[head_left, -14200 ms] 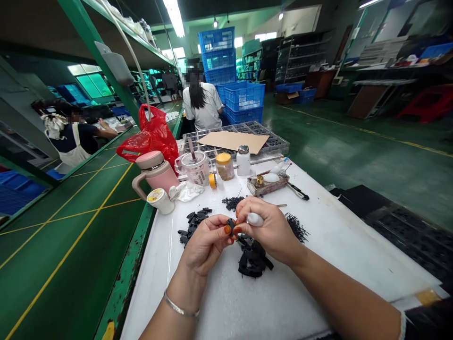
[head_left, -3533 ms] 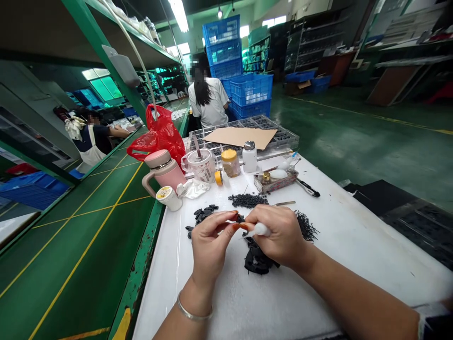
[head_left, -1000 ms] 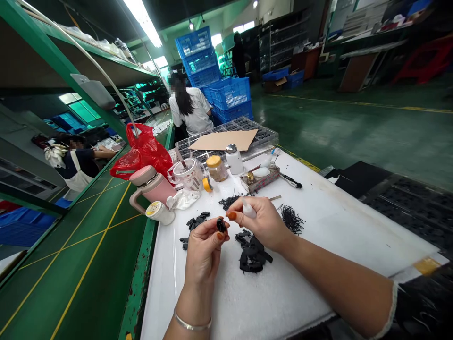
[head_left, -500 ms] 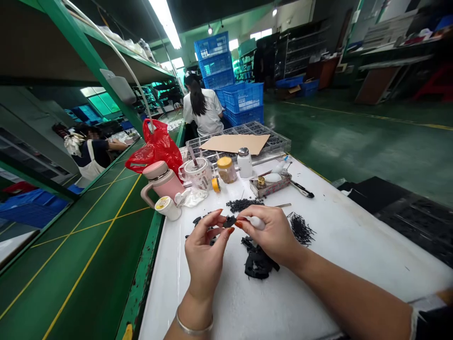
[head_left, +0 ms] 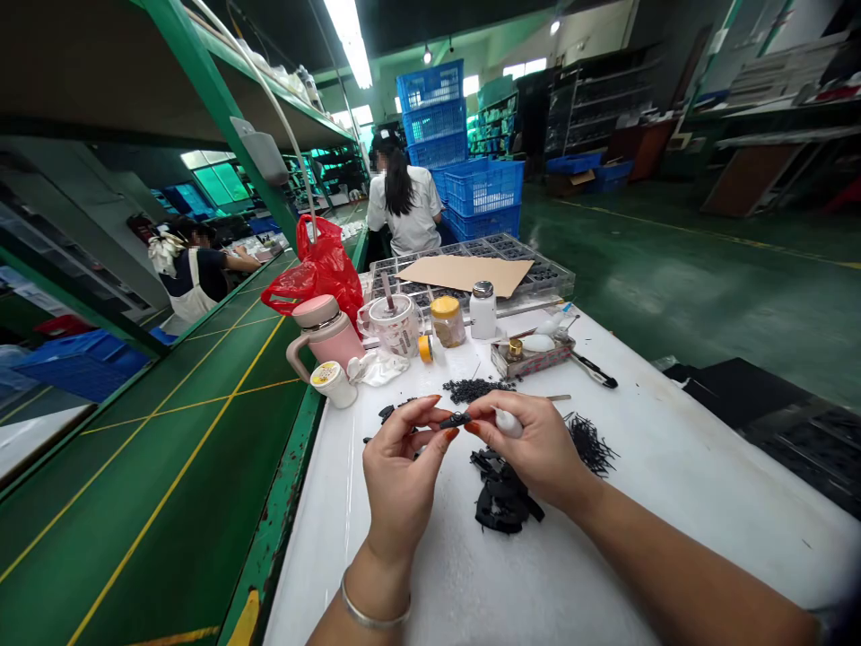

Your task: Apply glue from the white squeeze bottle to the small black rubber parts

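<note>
Between its thumb and fingertips, my left hand [head_left: 402, 475] pinches a small black piece [head_left: 456, 419]. My right hand [head_left: 542, 449] is closed round a small white squeeze bottle [head_left: 508, 423], its fingertips at the right end of the piece; whether they also grip it I cannot tell. Below the hands lies a heap of black cut parts [head_left: 503, 498] on the white tabletop [head_left: 511, 583]. Just beyond them is a pile of tiny black parts [head_left: 471, 389]. Thin black strips [head_left: 592, 444] lie right of my right hand. More black bits [head_left: 388, 412] are partly hidden behind my left hand.
A pink flask [head_left: 333, 339], clear lidded cup [head_left: 396, 325], yellow-lidded jar [head_left: 447, 320] and white bottle [head_left: 482, 312] stand at the back. Right of them are a small box [head_left: 534, 359] and cutter [head_left: 593, 369]. A green conveyor [head_left: 175, 449] runs left. Two people sit further off.
The whole view has shifted slightly, so things sit further right. The black piece has turned and now looks flatter between my fingertips. Both hands keep their hold.
</note>
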Demonstrator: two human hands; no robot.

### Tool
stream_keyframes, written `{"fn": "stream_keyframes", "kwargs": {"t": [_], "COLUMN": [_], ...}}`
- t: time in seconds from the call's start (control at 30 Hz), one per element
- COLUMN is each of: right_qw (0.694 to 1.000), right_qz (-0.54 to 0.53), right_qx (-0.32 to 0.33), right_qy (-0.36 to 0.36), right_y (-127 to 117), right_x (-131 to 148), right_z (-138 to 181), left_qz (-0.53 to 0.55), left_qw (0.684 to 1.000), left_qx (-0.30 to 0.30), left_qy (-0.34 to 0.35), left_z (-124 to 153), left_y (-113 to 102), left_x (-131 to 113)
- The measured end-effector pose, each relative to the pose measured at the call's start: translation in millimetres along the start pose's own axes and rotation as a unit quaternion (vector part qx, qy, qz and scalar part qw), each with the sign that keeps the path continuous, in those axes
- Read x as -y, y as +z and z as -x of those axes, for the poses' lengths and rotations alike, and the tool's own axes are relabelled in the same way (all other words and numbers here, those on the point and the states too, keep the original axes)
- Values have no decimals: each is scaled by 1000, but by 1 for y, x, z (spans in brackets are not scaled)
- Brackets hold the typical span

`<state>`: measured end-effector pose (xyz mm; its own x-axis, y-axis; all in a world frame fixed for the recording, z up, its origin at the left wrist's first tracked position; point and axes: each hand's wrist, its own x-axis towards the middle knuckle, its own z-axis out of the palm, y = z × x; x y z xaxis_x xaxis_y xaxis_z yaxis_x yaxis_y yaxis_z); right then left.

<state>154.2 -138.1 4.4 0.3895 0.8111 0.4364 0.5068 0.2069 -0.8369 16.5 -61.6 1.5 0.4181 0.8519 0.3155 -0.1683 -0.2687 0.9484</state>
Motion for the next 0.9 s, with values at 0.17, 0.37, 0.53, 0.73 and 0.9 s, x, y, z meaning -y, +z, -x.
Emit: {"fn": "stream_keyframes", "kwargs": {"t": [0.17, 0.37, 0.53, 0.73, 0.9], "right_qw": [1000, 993, 968, 955, 958], "right_qz": [-4, -92, -209, -250, -242], "right_qx": [12, 45, 72, 85, 84], "right_qy": [18, 65, 121, 139, 129], "right_y": [-1, -3, -1, -1, -2], "right_x": [2, 3, 4, 4, 4], "right_z": [0, 2, 3, 2, 2], "left_qz": [9, 45, 87, 126, 142], "left_qw": [1000, 996, 988, 980, 972], "left_qx": [-1, 39, 57, 71, 107], "left_qy": [-21, -68, -112, -138, -155], "left_z": [0, -3, -6, -6, -6], "left_y": [-1, -5, -8, -7, -4], "left_x": [-2, -1, 4, 3, 1]}}
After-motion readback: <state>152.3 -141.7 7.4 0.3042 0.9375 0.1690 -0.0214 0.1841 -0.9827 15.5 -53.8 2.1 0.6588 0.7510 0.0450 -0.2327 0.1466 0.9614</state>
